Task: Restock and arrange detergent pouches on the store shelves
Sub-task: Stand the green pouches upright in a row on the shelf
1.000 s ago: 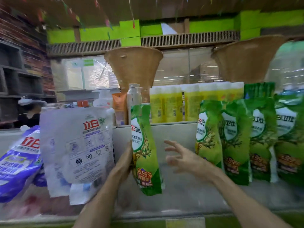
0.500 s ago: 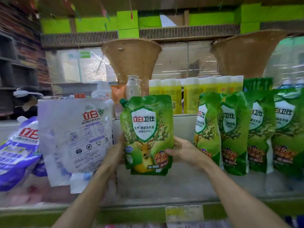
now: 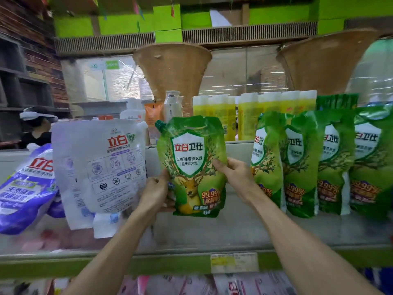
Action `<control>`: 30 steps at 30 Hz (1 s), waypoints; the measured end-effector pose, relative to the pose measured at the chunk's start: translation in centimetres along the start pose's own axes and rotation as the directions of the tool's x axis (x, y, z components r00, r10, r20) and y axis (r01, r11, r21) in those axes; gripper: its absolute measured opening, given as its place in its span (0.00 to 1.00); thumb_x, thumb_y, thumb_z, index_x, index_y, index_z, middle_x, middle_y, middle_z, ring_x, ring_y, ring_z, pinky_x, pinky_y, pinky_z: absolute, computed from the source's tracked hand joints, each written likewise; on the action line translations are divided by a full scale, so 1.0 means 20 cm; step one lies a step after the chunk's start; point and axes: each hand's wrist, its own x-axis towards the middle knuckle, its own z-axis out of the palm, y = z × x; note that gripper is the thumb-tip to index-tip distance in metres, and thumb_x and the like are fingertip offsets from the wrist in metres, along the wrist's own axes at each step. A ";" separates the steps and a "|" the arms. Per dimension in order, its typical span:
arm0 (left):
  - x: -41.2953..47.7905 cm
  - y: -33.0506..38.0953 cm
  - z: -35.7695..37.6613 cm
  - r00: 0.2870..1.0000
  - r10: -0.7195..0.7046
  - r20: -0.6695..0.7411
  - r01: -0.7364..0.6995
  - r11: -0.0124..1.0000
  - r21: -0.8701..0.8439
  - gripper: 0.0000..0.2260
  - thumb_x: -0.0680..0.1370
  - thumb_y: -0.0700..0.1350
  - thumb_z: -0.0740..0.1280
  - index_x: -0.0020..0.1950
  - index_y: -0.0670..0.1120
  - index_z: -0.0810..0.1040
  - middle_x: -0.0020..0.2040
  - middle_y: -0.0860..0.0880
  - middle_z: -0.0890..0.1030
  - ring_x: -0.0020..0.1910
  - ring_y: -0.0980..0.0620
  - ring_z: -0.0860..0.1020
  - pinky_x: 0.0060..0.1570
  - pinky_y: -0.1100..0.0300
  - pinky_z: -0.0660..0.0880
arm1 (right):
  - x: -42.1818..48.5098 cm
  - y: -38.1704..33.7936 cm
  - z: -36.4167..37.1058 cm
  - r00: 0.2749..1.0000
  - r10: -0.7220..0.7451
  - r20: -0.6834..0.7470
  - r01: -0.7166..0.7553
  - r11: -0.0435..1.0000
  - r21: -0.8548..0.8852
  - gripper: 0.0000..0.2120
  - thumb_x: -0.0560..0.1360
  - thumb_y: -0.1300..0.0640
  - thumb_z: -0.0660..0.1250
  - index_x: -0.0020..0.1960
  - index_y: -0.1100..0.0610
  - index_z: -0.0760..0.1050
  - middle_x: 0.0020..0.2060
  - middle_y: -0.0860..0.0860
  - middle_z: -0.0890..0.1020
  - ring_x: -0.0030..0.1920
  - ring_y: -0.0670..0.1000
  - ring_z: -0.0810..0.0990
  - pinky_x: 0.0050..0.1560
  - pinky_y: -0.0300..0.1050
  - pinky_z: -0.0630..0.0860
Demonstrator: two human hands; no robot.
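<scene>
Green deer pouch, upright, apparently full.

pouch: green deer pouch, front facing me, upright
hands: my left hand and right hand gripping its sides
shelf: grey shelf just below it

Green deer pouch was edge-on a second ago and now faces front, label fully readable, spout at top left. Right hand was open and clear of it; it now grips the pouch's right edge, thumb on the front, higher than half a second ago. Left hand moved from flat against the side to gripping the lower left edge.
</scene>
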 end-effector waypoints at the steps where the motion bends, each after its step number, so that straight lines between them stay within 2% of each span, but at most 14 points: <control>1: 0.01 0.00 0.03 1.000 0.014 0.008 -0.014 1.000 -0.016 0.28 0.79 0.65 0.58 0.57 0.40 0.74 0.42 0.41 0.83 0.41 0.43 0.83 0.38 0.46 0.83 | -0.02 -0.01 -0.02 1.000 -0.030 0.002 0.030 1.000 -0.009 0.15 0.68 0.42 0.73 0.44 0.54 0.85 0.42 0.49 0.88 0.44 0.49 0.87 0.45 0.47 0.82; 2: 0.01 0.00 0.08 0.999 0.027 0.030 -0.026 0.999 -0.022 0.28 0.78 0.66 0.58 0.61 0.42 0.72 0.49 0.42 0.82 0.47 0.44 0.82 0.43 0.45 0.82 | -0.04 -0.01 -0.03 0.999 -0.051 0.001 0.051 0.999 -0.008 0.13 0.69 0.44 0.74 0.43 0.54 0.85 0.41 0.49 0.88 0.43 0.47 0.86 0.43 0.44 0.82; 4: 0.01 0.00 0.18 0.990 0.027 0.140 -0.018 0.998 -0.064 0.26 0.79 0.67 0.56 0.63 0.48 0.74 0.57 0.48 0.82 0.57 0.47 0.79 0.55 0.44 0.78 | -0.07 -0.05 -0.07 0.996 -0.080 -0.027 0.080 0.997 0.008 0.13 0.70 0.48 0.75 0.45 0.58 0.84 0.44 0.55 0.88 0.46 0.53 0.86 0.49 0.52 0.83; 5: -0.01 -0.01 0.25 0.978 0.021 0.205 0.002 0.994 -0.107 0.24 0.79 0.67 0.54 0.61 0.52 0.77 0.54 0.54 0.84 0.56 0.51 0.79 0.59 0.46 0.74 | -0.08 -0.06 -0.08 0.995 -0.091 -0.041 0.092 0.995 0.029 0.15 0.69 0.48 0.75 0.46 0.61 0.83 0.47 0.58 0.87 0.48 0.55 0.85 0.53 0.57 0.81; 7: -0.05 0.01 0.40 0.945 0.008 0.328 0.065 0.976 -0.209 0.23 0.80 0.67 0.49 0.54 0.59 0.80 0.42 0.62 0.86 0.48 0.58 0.82 0.57 0.51 0.73 | -0.10 -0.10 -0.11 0.998 -0.053 -0.024 0.056 0.988 0.146 0.18 0.70 0.41 0.71 0.41 0.57 0.82 0.50 0.53 0.87 0.52 0.52 0.84 0.56 0.56 0.78; 9: -0.06 0.01 0.53 0.928 -0.001 0.372 0.118 0.950 -0.290 0.28 0.80 0.67 0.47 0.58 0.54 0.81 0.44 0.54 0.88 0.44 0.55 0.86 0.48 0.54 0.79 | -0.12 -0.12 -0.12 1.000 0.004 0.021 -0.009 0.965 0.262 0.23 0.70 0.30 0.62 0.39 0.48 0.83 0.52 0.42 0.86 0.55 0.46 0.83 0.54 0.51 0.78; 11: -0.06 0.03 0.60 0.919 0.002 0.394 0.138 0.935 -0.328 0.31 0.80 0.67 0.46 0.58 0.50 0.82 0.48 0.46 0.88 0.46 0.50 0.86 0.40 0.57 0.82 | -0.12 -0.09 -0.12 0.996 0.081 -0.035 -0.073 0.977 0.201 0.26 0.72 0.27 0.53 0.51 0.39 0.83 0.57 0.41 0.84 0.54 0.42 0.83 0.49 0.47 0.80; 13: -0.05 0.04 0.64 0.908 0.003 0.419 0.174 0.906 -0.385 0.32 0.80 0.66 0.45 0.54 0.49 0.83 0.46 0.45 0.88 0.44 0.50 0.87 0.35 0.60 0.82 | -0.12 -0.02 -0.10 0.974 0.208 -0.095 -0.197 0.974 0.111 0.29 0.77 0.29 0.48 0.65 0.41 0.76 0.66 0.46 0.79 0.63 0.49 0.79 0.63 0.54 0.75; 15: -0.04 0.04 0.68 0.906 0.024 0.422 0.170 0.893 -0.416 0.31 0.81 0.65 0.45 0.56 0.49 0.83 0.46 0.46 0.88 0.44 0.50 0.86 0.38 0.58 0.83 | -0.10 0.05 -0.08 0.966 0.248 -0.075 -0.243 0.967 0.075 0.32 0.78 0.31 0.48 0.73 0.47 0.70 0.71 0.51 0.74 0.70 0.53 0.73 0.73 0.58 0.67; 19: -0.02 0.05 0.76 0.910 0.067 0.409 0.115 0.907 -0.404 0.30 0.81 0.64 0.46 0.68 0.50 0.77 0.58 0.45 0.85 0.57 0.48 0.83 0.59 0.50 0.79 | -0.04 0.06 -0.08 0.959 0.257 -0.122 -0.256 0.966 0.024 0.32 0.79 0.32 0.49 0.75 0.50 0.68 0.73 0.53 0.73 0.72 0.55 0.71 0.74 0.58 0.65; 21: -0.01 0.05 0.77 0.902 0.077 0.425 0.103 0.917 -0.385 0.29 0.81 0.65 0.46 0.69 0.52 0.76 0.59 0.47 0.84 0.57 0.50 0.83 0.56 0.53 0.80 | -0.02 0.06 -0.08 0.956 0.254 -0.145 -0.250 0.967 0.044 0.29 0.81 0.35 0.49 0.75 0.49 0.66 0.73 0.52 0.72 0.73 0.54 0.70 0.74 0.58 0.65; 23: 0.00 0.05 0.76 0.905 0.088 0.417 0.072 0.933 -0.352 0.28 0.82 0.64 0.46 0.69 0.53 0.76 0.58 0.47 0.85 0.56 0.51 0.84 0.53 0.55 0.81 | -0.02 0.06 -0.08 0.960 0.225 -0.169 -0.220 0.974 0.048 0.24 0.83 0.41 0.50 0.75 0.50 0.66 0.71 0.52 0.74 0.71 0.54 0.71 0.73 0.57 0.67; 27: -0.03 0.09 0.72 0.929 0.083 0.361 -0.010 0.980 -0.198 0.25 0.83 0.61 0.48 0.69 0.51 0.75 0.61 0.47 0.82 0.60 0.50 0.80 0.60 0.52 0.77 | -0.08 0.01 -0.04 0.938 0.016 -0.346 -0.057 0.992 -0.109 0.18 0.84 0.50 0.55 0.72 0.52 0.71 0.67 0.50 0.78 0.68 0.52 0.74 0.70 0.52 0.70; 30: -0.05 0.18 0.62 0.979 0.167 0.117 -0.156 0.983 -0.094 0.16 0.83 0.52 0.58 0.64 0.45 0.76 0.55 0.49 0.81 0.52 0.52 0.80 0.44 0.66 0.77 | -0.10 -0.15 -0.04 0.862 -0.270 -0.428 0.219 0.961 -0.166 0.10 0.82 0.53 0.59 0.61 0.49 0.76 0.52 0.40 0.81 0.52 0.36 0.79 0.53 0.34 0.74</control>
